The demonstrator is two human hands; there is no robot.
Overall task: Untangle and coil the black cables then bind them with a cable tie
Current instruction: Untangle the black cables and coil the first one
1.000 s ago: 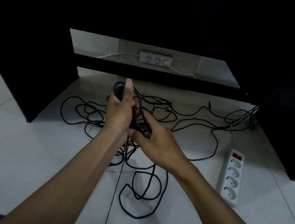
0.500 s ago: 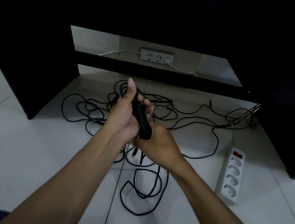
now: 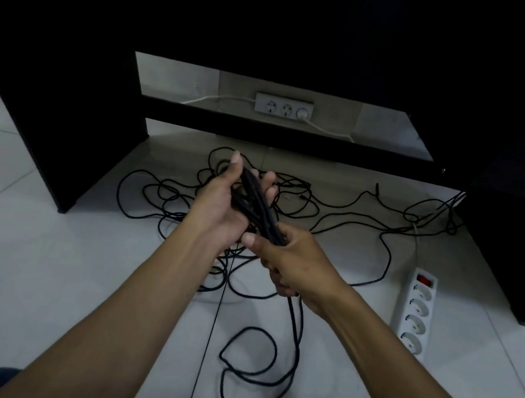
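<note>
From the head camera, looking down: both arms reach out over a pale tiled floor (image 3: 17,262) in front of a black desk (image 3: 63,96). The left hand (image 3: 221,209) lies palm up, thumb raised, its grip curled loosely under a bundle of black cable (image 3: 257,201) that runs diagonally across the palm. The right hand (image 3: 289,259) meets it at the near end of that bundle, thumb pressed along the top, its grip closed tight round the strands. Out of the bottom of the right fist a length of the same cable drops to the floor and lies there in a loose loop (image 3: 248,356), just in front of the person.

Beyond the hands, the rest of the black cables (image 3: 356,211) sprawl tangled over the tiles under the desk, trailing off toward the right-hand desk leg. A white power strip (image 3: 417,311) with a red switch lies on the floor to the right, apart from the hands. On the back wall, seen through the gap in the desk, sits a wall socket (image 3: 283,106) with a white lead plugged in. No cable tie can be made out.
</note>
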